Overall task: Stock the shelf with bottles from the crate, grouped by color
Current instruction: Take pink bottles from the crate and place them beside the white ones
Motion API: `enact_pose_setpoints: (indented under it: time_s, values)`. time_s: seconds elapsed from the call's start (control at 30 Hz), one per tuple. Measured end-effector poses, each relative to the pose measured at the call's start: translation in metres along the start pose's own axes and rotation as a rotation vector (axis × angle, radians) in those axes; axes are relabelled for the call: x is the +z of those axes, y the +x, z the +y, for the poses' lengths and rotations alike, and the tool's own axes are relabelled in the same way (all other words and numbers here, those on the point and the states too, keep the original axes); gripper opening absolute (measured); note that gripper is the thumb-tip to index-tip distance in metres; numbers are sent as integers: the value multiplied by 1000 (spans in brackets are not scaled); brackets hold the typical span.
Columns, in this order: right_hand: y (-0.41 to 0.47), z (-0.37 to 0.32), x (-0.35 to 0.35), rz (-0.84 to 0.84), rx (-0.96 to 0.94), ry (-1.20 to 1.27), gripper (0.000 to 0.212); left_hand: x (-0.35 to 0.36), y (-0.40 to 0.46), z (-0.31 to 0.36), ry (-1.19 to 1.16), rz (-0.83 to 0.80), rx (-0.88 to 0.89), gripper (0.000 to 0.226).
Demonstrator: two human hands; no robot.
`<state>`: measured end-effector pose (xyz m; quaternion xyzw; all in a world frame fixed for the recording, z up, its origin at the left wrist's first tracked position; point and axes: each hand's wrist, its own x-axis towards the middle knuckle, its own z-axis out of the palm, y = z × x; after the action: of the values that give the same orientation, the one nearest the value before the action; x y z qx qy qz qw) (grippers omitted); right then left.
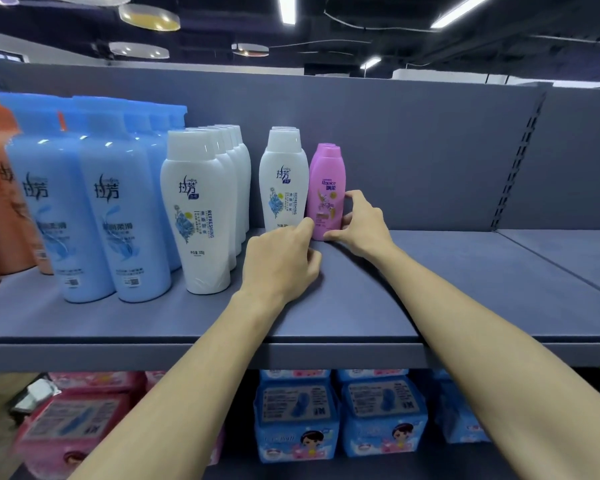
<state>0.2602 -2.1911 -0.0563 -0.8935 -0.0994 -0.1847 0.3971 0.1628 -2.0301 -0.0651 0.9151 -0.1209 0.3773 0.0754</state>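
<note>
Two bare arms reach up from the bottom of the view and over the front edge of the grey shelf (465,289). Under the arms, on a lower shelf, lie pink packs (80,417) below the left arm and blue packs (340,414) between the two arms.

The left hand (280,260) rests on the shelf board with its fingers curled in. One fingertip touches the bottom left side of the pink bottle (327,192). It holds nothing else. The right hand (360,225) curls its thumb and fingers around the right side and the bottom of the same pink bottle. The bottle stands upright between both hands, near the back wall. A second pink cap peeks out just behind it.

Just left of the pink bottle, past the left hand, stands a short row of white bottles (284,181). Further left is a longer row of white bottles (201,209), then blue bottles (118,209), then orange bottles (0,209) at the edge.
</note>
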Motion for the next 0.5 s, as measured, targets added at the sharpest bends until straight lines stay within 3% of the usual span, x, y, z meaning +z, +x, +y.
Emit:
enact_pose_setpoints:
  time_s: [0.33,0.5]
  values:
    - [-27,-14,-12,-18,70,-62,87,-15,-3,3,-20,-42,-19,10]
    - [-74,-29,-44,-127,12,-338,63,-30,-8,11,83,-72,74,10]
